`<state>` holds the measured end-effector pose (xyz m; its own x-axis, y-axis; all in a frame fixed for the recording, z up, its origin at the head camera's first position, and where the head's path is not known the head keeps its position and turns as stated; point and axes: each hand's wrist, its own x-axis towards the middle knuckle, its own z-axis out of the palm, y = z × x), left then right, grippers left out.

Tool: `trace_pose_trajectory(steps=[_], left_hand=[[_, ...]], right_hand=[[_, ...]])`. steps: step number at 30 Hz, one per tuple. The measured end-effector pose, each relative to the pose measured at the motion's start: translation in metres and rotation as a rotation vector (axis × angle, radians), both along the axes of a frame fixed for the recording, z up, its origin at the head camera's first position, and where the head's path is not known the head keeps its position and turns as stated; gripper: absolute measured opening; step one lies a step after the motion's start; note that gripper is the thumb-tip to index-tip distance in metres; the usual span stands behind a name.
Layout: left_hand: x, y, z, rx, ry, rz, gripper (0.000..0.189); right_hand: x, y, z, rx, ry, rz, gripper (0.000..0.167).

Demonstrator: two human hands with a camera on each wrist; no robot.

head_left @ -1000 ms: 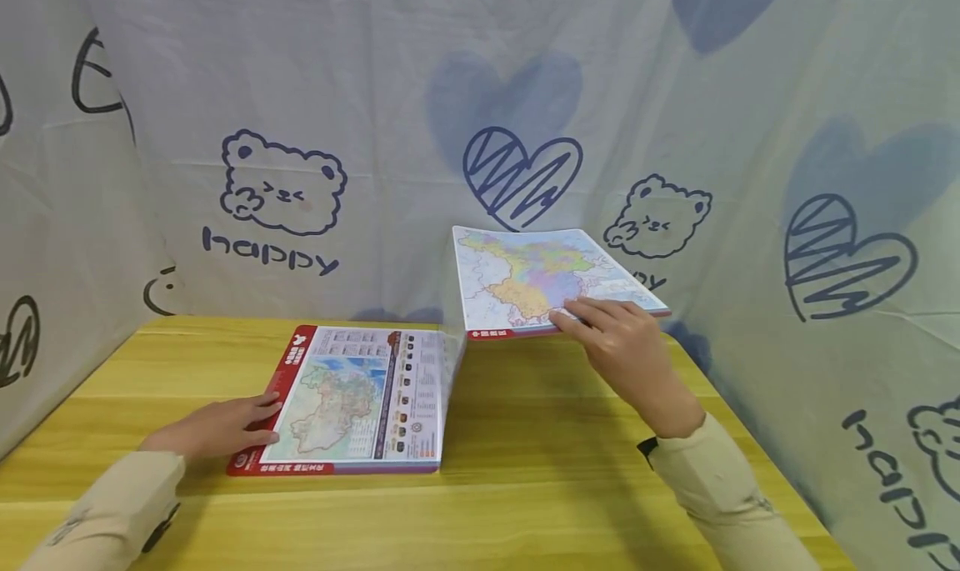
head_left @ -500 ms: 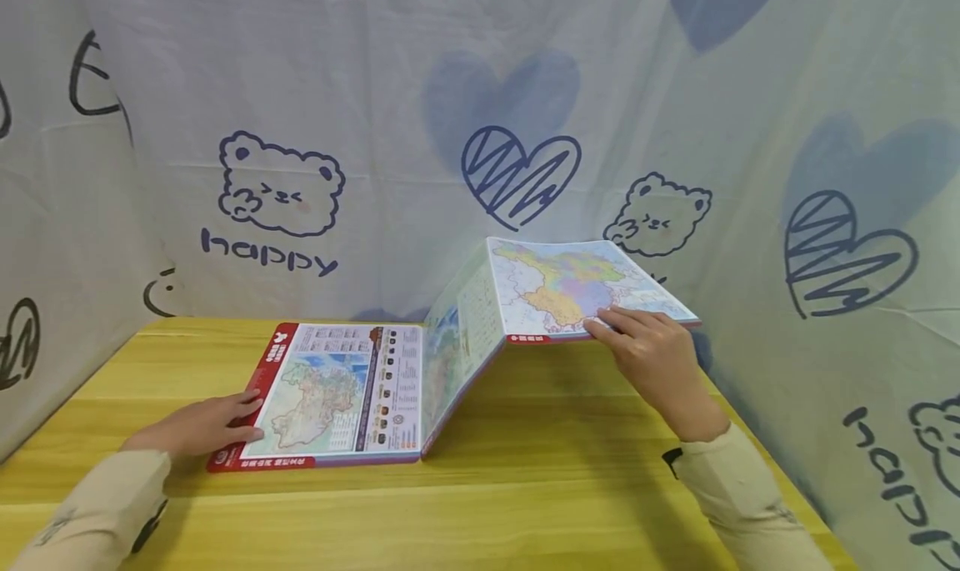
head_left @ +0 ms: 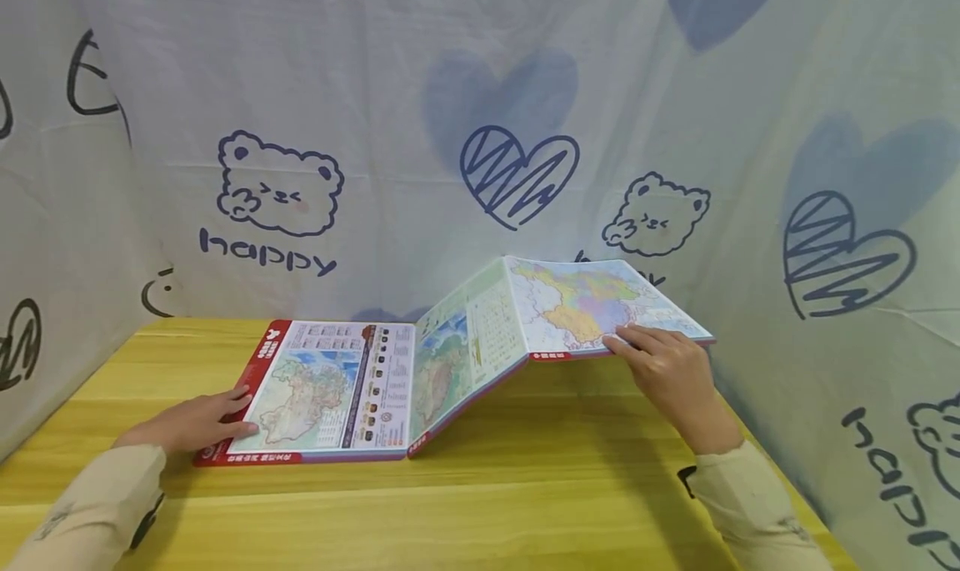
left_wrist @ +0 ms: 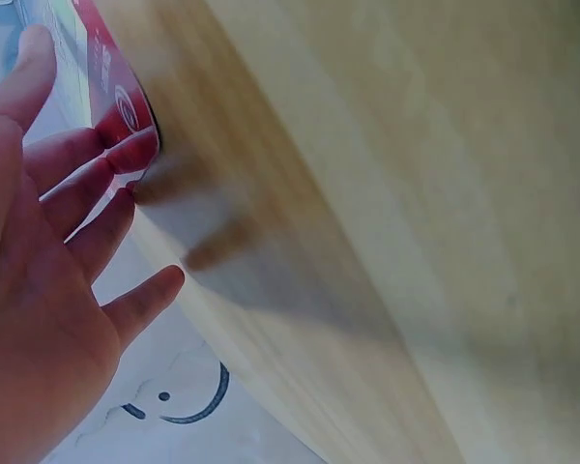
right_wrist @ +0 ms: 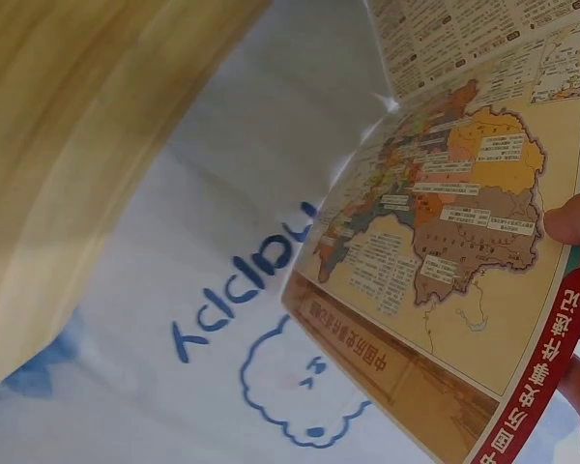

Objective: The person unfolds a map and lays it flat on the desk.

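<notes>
A folding map board [head_left: 307, 392] with a red left border stands part unfolded in the head view. Its left panel lies on the wooden table, the middle panel [head_left: 468, 354] slopes upward, and the right panel [head_left: 585, 296] is held raised. My left hand [head_left: 183, 423] rests straight fingertips on the red border; the left wrist view shows them at the red corner [left_wrist: 121, 92]. At the right panel's near edge, my right hand [head_left: 667, 379] pinches it, fingers on top. Underneath, the right wrist view shows the thumb [right_wrist: 572, 220] against a brown printed map [right_wrist: 445, 213].
The yellow wooden table [head_left: 465, 513] extends toward me in front of the board. A pale curtain [head_left: 390, 137] with bear and heart drawings hangs behind it and along both sides. The raised panel comes near the back curtain.
My right hand has moved right and down, lowering the right panel and spreading the middle panel into view. The left panel and my left hand have shifted slightly left.
</notes>
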<state>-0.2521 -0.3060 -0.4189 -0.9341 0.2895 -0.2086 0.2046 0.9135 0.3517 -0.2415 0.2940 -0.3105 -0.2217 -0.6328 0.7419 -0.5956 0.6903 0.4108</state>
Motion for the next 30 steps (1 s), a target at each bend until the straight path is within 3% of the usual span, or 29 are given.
trace_pose_trajectory(steps=[3, 7, 14, 30], left_hand=[[-0.001, -0.002, 0.0, -0.004, -0.007, 0.018, 0.096], [-0.001, -0.002, 0.001, -0.011, -0.001, 0.027, 0.099], [-0.001, -0.002, -0.001, -0.018, 0.015, 0.024, 0.107], [0.005, -0.017, -0.01, -0.026, 0.043, 0.017, 0.104]], right_hand=[[0.001, 0.006, -0.009, -0.005, -0.01, -0.002, 0.019], [0.002, 0.017, -0.021, -0.019, -0.028, -0.003, 0.028], [0.002, 0.034, -0.038, -0.035, -0.067, -0.011, 0.026], [0.013, 0.053, -0.079, 0.008, -0.183, -0.048, 0.033]])
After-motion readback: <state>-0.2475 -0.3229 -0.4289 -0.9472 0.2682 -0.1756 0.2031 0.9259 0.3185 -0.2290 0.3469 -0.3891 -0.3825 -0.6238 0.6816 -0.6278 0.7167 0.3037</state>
